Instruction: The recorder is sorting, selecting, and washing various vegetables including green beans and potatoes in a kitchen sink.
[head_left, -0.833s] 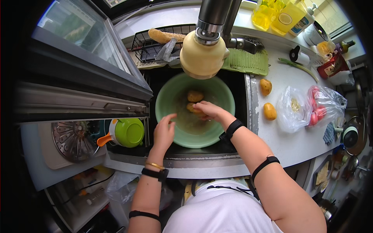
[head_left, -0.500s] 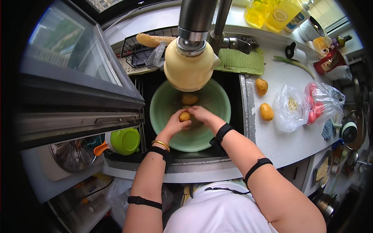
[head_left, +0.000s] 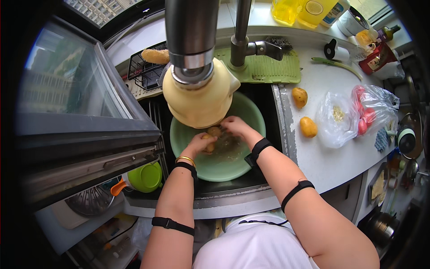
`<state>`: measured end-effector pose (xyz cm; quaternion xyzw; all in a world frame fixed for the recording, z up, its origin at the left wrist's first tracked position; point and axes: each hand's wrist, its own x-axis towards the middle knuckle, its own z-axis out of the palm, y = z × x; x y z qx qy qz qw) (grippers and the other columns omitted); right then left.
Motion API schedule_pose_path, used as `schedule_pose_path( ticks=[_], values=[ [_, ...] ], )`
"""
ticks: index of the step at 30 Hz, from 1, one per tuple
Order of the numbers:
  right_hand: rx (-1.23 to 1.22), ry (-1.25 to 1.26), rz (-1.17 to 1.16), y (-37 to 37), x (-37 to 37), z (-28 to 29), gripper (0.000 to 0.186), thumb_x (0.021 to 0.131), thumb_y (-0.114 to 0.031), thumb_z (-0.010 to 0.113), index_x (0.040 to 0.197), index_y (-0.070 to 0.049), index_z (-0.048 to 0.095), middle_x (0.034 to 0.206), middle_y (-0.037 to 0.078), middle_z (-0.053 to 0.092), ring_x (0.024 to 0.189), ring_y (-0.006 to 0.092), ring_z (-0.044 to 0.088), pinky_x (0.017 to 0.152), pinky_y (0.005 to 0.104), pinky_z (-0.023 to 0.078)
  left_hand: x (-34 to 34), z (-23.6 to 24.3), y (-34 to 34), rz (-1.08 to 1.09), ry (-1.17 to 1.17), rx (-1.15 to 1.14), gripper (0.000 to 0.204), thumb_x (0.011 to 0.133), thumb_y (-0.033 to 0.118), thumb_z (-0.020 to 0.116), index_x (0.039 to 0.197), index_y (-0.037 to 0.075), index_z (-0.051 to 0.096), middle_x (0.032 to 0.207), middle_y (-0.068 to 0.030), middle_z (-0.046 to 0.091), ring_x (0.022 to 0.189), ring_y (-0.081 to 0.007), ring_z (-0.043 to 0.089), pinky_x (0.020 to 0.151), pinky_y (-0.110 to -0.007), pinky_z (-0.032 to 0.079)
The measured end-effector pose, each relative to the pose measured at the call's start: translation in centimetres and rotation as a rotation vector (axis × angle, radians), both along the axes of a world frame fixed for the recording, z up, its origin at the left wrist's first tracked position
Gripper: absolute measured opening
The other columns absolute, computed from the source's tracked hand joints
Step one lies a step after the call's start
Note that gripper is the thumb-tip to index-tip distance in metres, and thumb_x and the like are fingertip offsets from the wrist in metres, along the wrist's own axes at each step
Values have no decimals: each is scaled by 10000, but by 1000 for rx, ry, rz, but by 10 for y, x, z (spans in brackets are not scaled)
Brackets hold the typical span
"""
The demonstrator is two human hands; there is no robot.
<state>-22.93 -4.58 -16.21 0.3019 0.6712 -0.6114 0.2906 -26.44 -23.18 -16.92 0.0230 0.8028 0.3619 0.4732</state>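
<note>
A pale green basin [head_left: 257,130] stands in the dark sink with murky water in its bottom. My left hand [head_left: 197,144] is closed around a potato [head_left: 208,140], low in the basin. Another brownish potato [head_left: 214,131] lies between my hands, near the left fingertips. My right hand [head_left: 238,127] reaches in from the right, its fingers bent down toward the water and partly hidden. Whatever it may hold does not show. The cream-coloured faucet head [head_left: 195,96] hangs over the basin's far left part and hides that area.
On the right counter lie two potatoes [head_left: 299,97], a clear plastic bag [head_left: 333,121] and a bag with red contents [head_left: 369,114]. A green draining mat [head_left: 273,67] lies behind the sink. The open window frame [head_left: 94,134] juts in at left, above a green pot [head_left: 148,177].
My hands have moved apart from the potato they both held. The left hand keeps a potato, now lower in the water; the right has shifted right. The view has tilted, so the faucet appears further left.
</note>
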Motion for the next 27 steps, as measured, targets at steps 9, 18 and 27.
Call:
schedule_pose_path(
  ticks=[9,18,27],
  values=[
    [-304,290,127,-28,7,-7,247,788,-213,605,931,-12,598,883,132,619,845,277,603,766,404,475,-1,5,6,449,-448,188,392,883,387,454,1154,107,502,1096,-71,552,938,-221,571,785,-437,517],
    [716,465,500,-26,29,50,504,655,-232,709,1056,-65,454,996,143,549,904,323,572,749,429,453,-12,19,18,278,-689,234,486,919,427,308,1265,97,401,1128,-123,569,1009,-279,561,927,-521,349],
    [936,763,305,62,73,155,530,631,-157,721,1090,-103,462,1027,130,465,946,293,513,862,410,402,-14,-29,5,-372,259,-533,848,653,395,695,1282,-38,326,1330,-250,339,1233,-356,348,1011,-386,338]
  ],
)
